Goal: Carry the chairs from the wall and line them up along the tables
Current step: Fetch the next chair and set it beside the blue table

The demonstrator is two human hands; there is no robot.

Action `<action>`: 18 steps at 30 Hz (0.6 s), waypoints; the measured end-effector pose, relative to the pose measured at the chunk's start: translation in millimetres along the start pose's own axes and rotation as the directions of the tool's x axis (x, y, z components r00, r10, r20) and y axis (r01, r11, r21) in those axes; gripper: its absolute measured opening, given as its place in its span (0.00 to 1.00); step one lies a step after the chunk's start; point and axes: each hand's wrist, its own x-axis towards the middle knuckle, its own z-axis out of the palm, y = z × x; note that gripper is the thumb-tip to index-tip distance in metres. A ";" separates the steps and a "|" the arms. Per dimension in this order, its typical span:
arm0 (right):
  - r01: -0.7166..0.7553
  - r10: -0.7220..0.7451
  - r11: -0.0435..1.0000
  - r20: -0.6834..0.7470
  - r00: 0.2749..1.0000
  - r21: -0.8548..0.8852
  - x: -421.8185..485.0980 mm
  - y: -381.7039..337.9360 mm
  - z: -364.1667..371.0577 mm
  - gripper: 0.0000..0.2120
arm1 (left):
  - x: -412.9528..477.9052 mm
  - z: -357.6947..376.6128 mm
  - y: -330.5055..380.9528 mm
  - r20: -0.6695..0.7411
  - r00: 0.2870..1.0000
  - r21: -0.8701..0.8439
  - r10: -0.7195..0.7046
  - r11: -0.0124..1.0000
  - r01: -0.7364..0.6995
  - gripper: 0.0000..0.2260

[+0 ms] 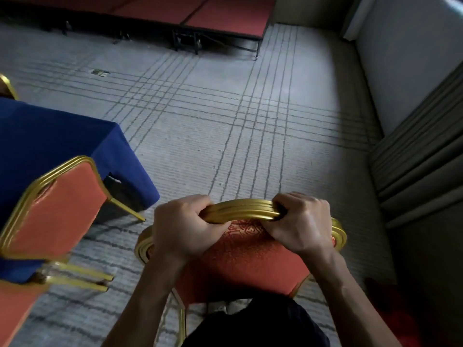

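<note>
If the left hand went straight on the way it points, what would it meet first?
The left hand grips the chair's gold top rail, so that comes first. Past it, only open carpet seems to follow; the blue-clothed table lies off to the left.

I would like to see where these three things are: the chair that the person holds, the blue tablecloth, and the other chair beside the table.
held chair (240, 211): head view, gold top rail of its back.
blue tablecloth (50, 131): head view, flat top.
chair beside the table (60, 209): head view, red back panel.
</note>
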 end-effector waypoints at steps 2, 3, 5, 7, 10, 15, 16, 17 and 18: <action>0.006 -0.006 1.000 0.005 1.000 0.004 44.0 7.9 12.2 0.12 | 44.1 9.2 -9.6 0.037 0.999 -0.004 -0.030 1.000 0.030 0.19; 0.019 -0.019 1.000 -0.006 1.000 0.001 61.5 12.2 18.7 0.12 | 62.5 14.3 -14.9 0.044 0.998 -0.003 -0.045 0.999 0.045 0.19; 0.033 -0.033 0.999 -0.003 0.999 0.032 97.9 24.6 42.1 0.12 | 99.5 32.4 -33.0 0.055 0.997 -0.009 -0.046 0.999 0.046 0.19; 0.033 -0.033 0.999 -0.006 0.999 0.025 142.2 37.9 67.3 0.12 | 144.4 52.2 -50.5 0.071 0.997 -0.021 -0.026 0.999 0.027 0.18; 0.024 -0.025 0.998 0.013 1.000 0.056 213.9 65.9 104.0 0.11 | 215.2 88.6 -71.2 0.080 0.996 -0.032 -0.024 0.999 0.027 0.21; 0.083 -0.083 0.992 -0.001 0.997 0.095 324.0 103.2 153.3 0.13 | 310.8 130.3 -91.6 0.028 0.994 0.037 -0.102 0.994 0.101 0.24; 0.113 -0.112 0.988 -0.015 0.994 0.104 352.1 107.9 164.9 0.13 | 333.0 137.8 -97.2 -0.007 0.994 0.053 -0.112 0.992 0.113 0.23; 0.140 -0.139 0.982 -0.019 0.990 0.128 377.2 111.9 173.0 0.14 | 352.5 142.1 -103.2 -0.038 0.992 0.069 -0.123 0.990 0.126 0.22; 0.166 -0.168 0.975 -0.002 0.986 0.149 401.9 114.4 181.0 0.14 | 372.4 145.3 -109.2 -0.057 0.989 0.084 -0.136 0.987 0.140 0.20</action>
